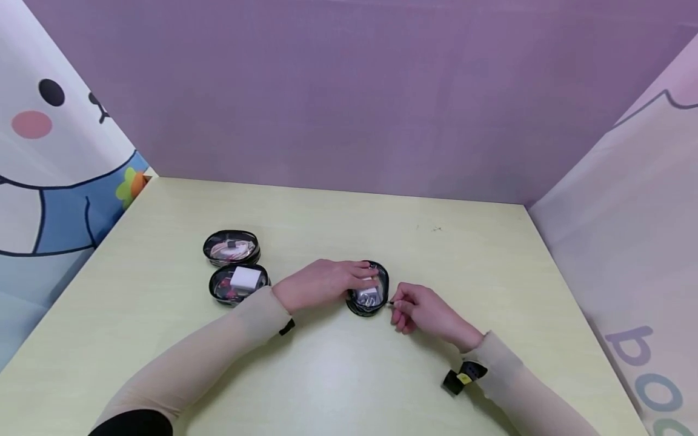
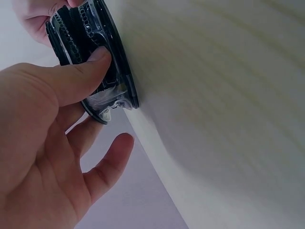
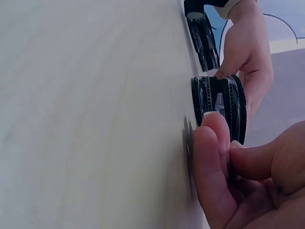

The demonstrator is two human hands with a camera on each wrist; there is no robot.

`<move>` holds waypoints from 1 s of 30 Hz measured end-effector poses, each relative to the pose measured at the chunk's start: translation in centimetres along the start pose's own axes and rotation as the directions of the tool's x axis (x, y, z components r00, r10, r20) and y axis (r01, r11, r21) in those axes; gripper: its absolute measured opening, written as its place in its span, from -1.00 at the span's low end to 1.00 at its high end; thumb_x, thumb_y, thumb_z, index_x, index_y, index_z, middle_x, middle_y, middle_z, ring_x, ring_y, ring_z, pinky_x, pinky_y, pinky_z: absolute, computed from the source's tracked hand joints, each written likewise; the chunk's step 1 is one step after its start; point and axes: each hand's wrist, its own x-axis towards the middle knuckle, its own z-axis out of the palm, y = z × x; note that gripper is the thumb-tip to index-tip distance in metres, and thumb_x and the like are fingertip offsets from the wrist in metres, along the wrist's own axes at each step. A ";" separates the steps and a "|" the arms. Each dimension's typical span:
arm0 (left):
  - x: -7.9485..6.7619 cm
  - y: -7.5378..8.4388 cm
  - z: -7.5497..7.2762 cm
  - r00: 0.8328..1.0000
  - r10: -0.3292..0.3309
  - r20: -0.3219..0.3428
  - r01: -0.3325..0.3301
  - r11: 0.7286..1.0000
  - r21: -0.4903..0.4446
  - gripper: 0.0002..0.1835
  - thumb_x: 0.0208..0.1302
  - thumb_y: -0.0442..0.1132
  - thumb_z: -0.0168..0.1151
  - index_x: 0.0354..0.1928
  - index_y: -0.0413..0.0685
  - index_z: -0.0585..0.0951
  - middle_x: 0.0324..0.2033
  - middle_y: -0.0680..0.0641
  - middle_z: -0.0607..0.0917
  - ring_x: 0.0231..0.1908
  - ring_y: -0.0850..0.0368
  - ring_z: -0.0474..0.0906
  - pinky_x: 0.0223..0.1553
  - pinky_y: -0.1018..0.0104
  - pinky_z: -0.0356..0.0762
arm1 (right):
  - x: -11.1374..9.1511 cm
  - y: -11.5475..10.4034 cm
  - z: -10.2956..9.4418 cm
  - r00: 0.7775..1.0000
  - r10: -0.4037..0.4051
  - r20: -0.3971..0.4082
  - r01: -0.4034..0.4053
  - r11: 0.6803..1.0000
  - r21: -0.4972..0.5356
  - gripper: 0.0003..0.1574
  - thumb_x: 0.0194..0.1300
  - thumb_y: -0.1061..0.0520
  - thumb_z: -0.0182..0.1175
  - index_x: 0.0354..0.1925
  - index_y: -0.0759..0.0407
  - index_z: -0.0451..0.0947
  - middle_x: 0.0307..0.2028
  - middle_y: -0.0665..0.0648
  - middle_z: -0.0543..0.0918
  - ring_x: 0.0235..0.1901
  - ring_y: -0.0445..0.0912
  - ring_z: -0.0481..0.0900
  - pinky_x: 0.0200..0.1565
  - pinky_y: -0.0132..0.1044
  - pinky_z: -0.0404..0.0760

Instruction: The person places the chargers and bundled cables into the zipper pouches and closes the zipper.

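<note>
A small oval clear pouch with black trim [image 1: 371, 298] sits on the table in front of me. My left hand [image 1: 322, 283] grips it from the left, with fingers over its top; in the left wrist view the thumb presses its zippered side wall [image 2: 97, 88]. Through the clear top I see a silvery-grey item, partly covered by the fingers. My right hand [image 1: 428, 312] is at the pouch's right edge and pinches its dark zipper pull [image 1: 390, 302] between thumb and fingertips. In the right wrist view, the fingers hide most of the pull.
Two similar pouches lie to the left: one shows a pinkish cable [image 1: 231, 249], the nearer one a white block [image 1: 245, 278]. My left forearm passes close by the nearer pouch. The pale wooden table [image 1: 338, 387] meets a purple wall [image 1: 349, 109] at the back and printed side panels.
</note>
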 end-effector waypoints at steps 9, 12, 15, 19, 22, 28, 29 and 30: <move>0.2 0.4 -0.5 1.000 0.013 -0.022 -0.012 1.000 0.017 -0.36 0.23 -0.45 0.31 0.35 0.14 0.52 0.37 0.04 0.44 0.38 0.06 0.30 -0.08 0.18 0.63 | -0.5 -0.4 0.7 0.994 0.000 0.107 -0.006 0.999 0.048 -0.83 0.53 0.36 -0.11 -0.23 0.35 0.41 -0.40 0.23 0.68 -0.48 0.00 0.65 -0.39 -0.13 0.70; 0.2 0.5 -0.6 1.000 -0.007 -0.023 0.007 1.000 0.004 -0.37 0.25 -0.45 0.30 0.35 0.14 0.52 0.36 0.04 0.45 0.37 0.07 0.31 -0.04 0.17 0.62 | -0.6 -0.4 0.5 0.996 -0.001 0.089 -0.002 0.999 0.038 -0.83 0.53 0.35 -0.10 -0.22 0.35 0.41 -0.40 0.23 0.68 -0.48 0.01 0.65 -0.39 -0.12 0.70; 0.1 0.5 -0.7 0.999 -0.018 -0.035 0.019 1.000 0.024 -0.41 0.26 -0.38 0.33 0.33 0.14 0.54 0.35 0.03 0.47 0.35 0.08 0.35 0.00 0.16 0.60 | -0.7 -0.4 0.1 0.998 0.000 0.068 -0.002 1.000 0.023 -0.83 0.54 0.34 -0.10 -0.20 0.35 0.43 -0.40 0.23 0.68 -0.48 0.03 0.65 -0.39 -0.12 0.70; -0.1 0.4 -0.8 0.998 -0.022 -0.057 0.026 0.997 0.069 -0.45 0.23 -0.25 0.42 0.29 0.11 0.57 0.31 0.02 0.51 0.30 0.08 0.42 0.03 0.15 0.59 | -0.6 -0.3 -0.4 0.999 -0.007 0.032 0.006 1.000 0.014 -0.83 0.54 0.33 -0.09 -0.18 0.34 0.45 -0.38 0.22 0.68 -0.47 0.03 0.64 -0.39 -0.13 0.69; -0.3 0.3 -1.0 0.998 -0.025 -0.065 0.030 0.996 0.086 -0.44 0.20 -0.21 0.45 0.28 0.08 0.58 0.29 0.00 0.53 0.26 0.07 0.46 0.02 0.15 0.59 | -0.5 -0.1 -0.7 1.000 -0.010 -0.015 0.010 1.000 0.027 -0.84 0.54 0.33 -0.09 -0.17 0.36 0.43 -0.37 0.23 0.67 -0.45 0.03 0.64 -0.39 -0.14 0.69; -0.7 0.0 -1.4 0.995 -0.040 -0.086 0.049 0.994 0.098 -0.43 0.15 -0.25 0.47 0.25 0.09 0.60 0.23 0.03 0.59 0.07 0.08 0.57 -0.09 0.18 0.61 | 0.0 0.0 -1.1 0.994 0.018 -0.108 -0.003 0.991 0.137 -0.85 0.53 0.34 -0.12 -0.11 0.44 0.36 -0.31 0.30 0.66 -0.38 0.05 0.66 -0.32 -0.15 0.70; -0.7 0.0 -1.4 0.995 -0.038 -0.091 0.048 0.994 0.103 -0.44 0.15 -0.27 0.47 0.23 0.09 0.62 0.20 0.03 0.60 0.04 0.09 0.58 -0.11 0.18 0.61 | 0.1 -0.1 -1.1 0.992 0.029 -0.120 -0.009 0.987 0.159 -0.85 0.53 0.34 -0.12 -0.11 0.44 0.35 -0.30 0.31 0.67 -0.37 0.05 0.67 -0.31 -0.15 0.70; -0.7 0.0 -1.4 0.995 -0.036 -0.096 0.046 0.993 0.107 -0.46 0.14 -0.28 0.47 0.21 0.10 0.63 0.18 0.04 0.62 0.01 0.09 0.58 -0.13 0.19 0.61 | 0.2 -0.1 -1.2 0.991 0.040 -0.129 -0.016 0.984 0.180 -0.85 0.54 0.34 -0.13 -0.09 0.45 0.34 -0.28 0.33 0.67 -0.36 0.05 0.67 -0.29 -0.15 0.70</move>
